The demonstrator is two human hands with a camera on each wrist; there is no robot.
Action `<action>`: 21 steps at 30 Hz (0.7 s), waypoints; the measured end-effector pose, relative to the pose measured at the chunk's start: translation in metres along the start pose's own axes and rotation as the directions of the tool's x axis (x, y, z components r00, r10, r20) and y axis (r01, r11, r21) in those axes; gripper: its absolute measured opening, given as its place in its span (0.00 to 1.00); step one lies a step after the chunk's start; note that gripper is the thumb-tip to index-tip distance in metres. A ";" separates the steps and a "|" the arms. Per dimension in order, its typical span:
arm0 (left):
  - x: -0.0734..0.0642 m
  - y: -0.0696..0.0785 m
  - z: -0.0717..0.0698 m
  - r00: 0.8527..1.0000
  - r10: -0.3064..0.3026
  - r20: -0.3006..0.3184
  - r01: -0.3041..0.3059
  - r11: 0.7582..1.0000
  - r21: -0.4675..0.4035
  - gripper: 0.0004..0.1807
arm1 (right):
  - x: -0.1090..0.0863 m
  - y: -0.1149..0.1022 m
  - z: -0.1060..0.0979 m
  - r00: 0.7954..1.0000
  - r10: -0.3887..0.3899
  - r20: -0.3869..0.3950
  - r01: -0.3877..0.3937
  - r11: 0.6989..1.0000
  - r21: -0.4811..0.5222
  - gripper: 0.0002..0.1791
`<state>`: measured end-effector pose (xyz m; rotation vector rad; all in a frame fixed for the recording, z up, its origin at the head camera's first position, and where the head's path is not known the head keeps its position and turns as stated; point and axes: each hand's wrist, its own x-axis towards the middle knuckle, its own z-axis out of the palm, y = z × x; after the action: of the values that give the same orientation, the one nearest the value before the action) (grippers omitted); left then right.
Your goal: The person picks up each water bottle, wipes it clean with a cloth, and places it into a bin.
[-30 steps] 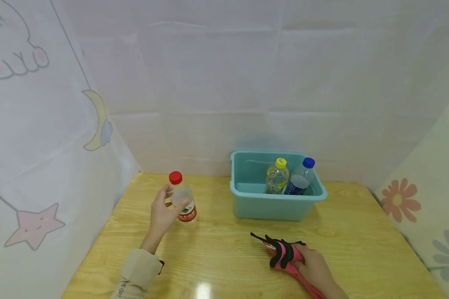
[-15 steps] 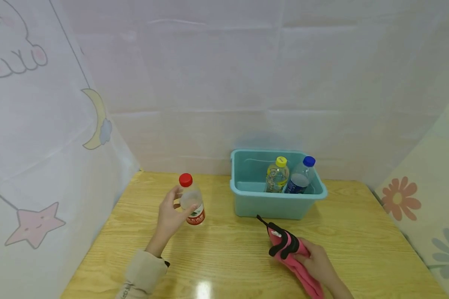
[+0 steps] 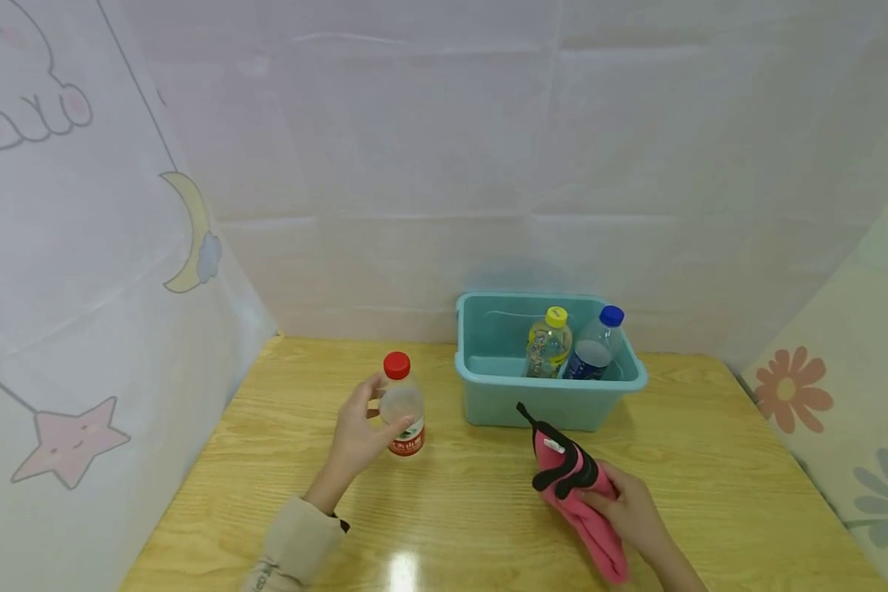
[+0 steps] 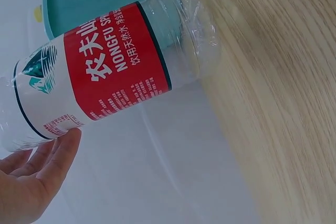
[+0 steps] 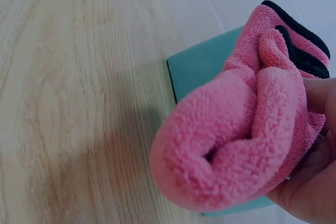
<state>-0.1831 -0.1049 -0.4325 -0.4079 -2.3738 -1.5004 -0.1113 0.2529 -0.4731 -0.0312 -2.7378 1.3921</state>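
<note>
My left hand (image 3: 358, 436) grips a clear plastic water bottle (image 3: 407, 440) with a red cap and a red-and-white label. The bottle is nearly upright, left of the blue-green bin. In the left wrist view the label of the bottle (image 4: 118, 61) faces the camera, and fingers of the left hand (image 4: 37, 179) lie against its side. In front of the bin, my right hand (image 3: 632, 510) holds a folded pink towel (image 3: 585, 522) with black trim and a black loop. The right wrist view shows the towel's rolled, fluffy end (image 5: 220, 140) up close, partly covering the right hand (image 5: 310, 182).
The blue-green bin (image 3: 536, 407) stands at the back of the wooden table (image 3: 459, 510). Inside its right half are a yellow-capped bottle (image 3: 548, 349) and a blue-capped bottle (image 3: 592, 355). A pale printed cloth (image 3: 414, 164) surrounds the table's back and sides.
My left hand has carried the red-capped bottle to the right, nearer the bin. My right hand has raised the towel, whose loop end now points up toward the bin's front.
</note>
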 end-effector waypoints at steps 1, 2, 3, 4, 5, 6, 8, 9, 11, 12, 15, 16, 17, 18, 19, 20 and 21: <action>0.000 0.000 0.001 1.000 0.006 0.005 -0.006 1.000 0.001 0.38 | 0.000 0.000 0.000 1.000 0.008 0.002 -0.008 1.000 0.010 0.19; 0.000 0.001 0.003 1.000 0.011 0.008 -0.011 1.000 0.000 0.38 | 0.001 -0.001 -0.001 1.000 0.014 0.003 -0.014 1.000 0.019 0.19; -0.001 0.002 0.004 1.000 0.017 0.012 -0.017 1.000 0.000 0.38 | 0.001 -0.001 -0.001 1.000 0.020 0.004 -0.020 0.999 0.029 0.19; -0.001 0.002 0.005 1.000 0.021 0.016 -0.021 1.000 0.003 0.37 | 0.002 -0.001 -0.001 1.000 0.023 0.007 -0.023 0.999 0.038 0.19; -0.002 0.003 0.007 1.000 0.023 0.021 -0.023 1.000 0.006 0.37 | 0.002 -0.001 -0.001 1.000 0.022 0.006 -0.022 0.999 0.049 0.19; -0.003 0.004 0.009 0.999 0.024 0.028 -0.025 1.000 0.008 0.37 | 0.002 -0.002 -0.001 1.000 0.023 0.005 -0.023 0.998 0.057 0.19; -0.005 0.006 0.013 0.999 0.027 0.045 -0.028 1.000 0.012 0.37 | 0.002 -0.002 -0.001 1.000 0.013 -0.005 -0.013 0.997 0.074 0.18; -0.006 0.007 0.015 0.998 0.030 0.057 -0.031 0.999 0.011 0.37 | 0.002 -0.002 -0.001 1.000 0.006 -0.012 -0.005 0.997 0.079 0.18; -0.008 0.009 0.019 0.996 0.041 0.080 -0.042 0.999 0.013 0.37 | 0.001 -0.003 -0.001 0.999 -0.015 -0.031 0.017 0.996 0.084 0.18; -0.009 0.010 0.021 0.995 0.049 0.091 -0.050 0.999 0.009 0.37 | 0.001 -0.004 -0.001 0.999 -0.028 -0.044 0.032 0.996 0.084 0.18; -0.011 0.013 0.026 0.991 0.069 0.111 -0.069 0.998 0.001 0.37 | 0.000 -0.005 0.000 0.994 -0.070 -0.078 0.077 0.993 0.088 0.17; -0.011 0.013 0.028 0.991 0.073 0.115 -0.073 0.997 0.000 0.37 | -0.001 -0.006 0.001 0.993 -0.080 -0.086 0.088 0.992 0.093 0.17; -0.012 0.015 0.029 0.990 0.074 0.121 -0.074 0.997 -0.004 0.37 | -0.001 -0.008 0.001 0.992 -0.086 -0.092 0.095 0.991 0.097 0.17; -0.013 0.016 0.030 0.989 0.072 0.126 -0.071 0.997 -0.013 0.37 | 0.000 -0.009 0.001 0.991 -0.092 -0.095 0.101 0.989 0.105 0.17; -0.013 0.017 0.031 0.988 0.077 0.134 -0.075 0.997 -0.018 0.37 | 0.000 -0.011 0.001 0.991 -0.093 -0.096 0.104 0.988 0.115 0.17; -0.013 0.018 0.032 0.987 0.077 0.140 -0.074 0.997 -0.028 0.37 | 0.000 -0.012 0.001 0.991 -0.095 -0.094 0.107 0.986 0.126 0.16; -0.014 0.019 0.034 0.986 0.079 0.148 -0.075 0.997 -0.037 0.37 | 0.000 -0.014 0.001 0.990 -0.098 -0.097 0.110 0.985 0.132 0.16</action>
<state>-0.1666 -0.0676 -0.4361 -0.6327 -2.4183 -1.5233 -0.1114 0.2437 -0.4625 0.0548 -2.5262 1.5078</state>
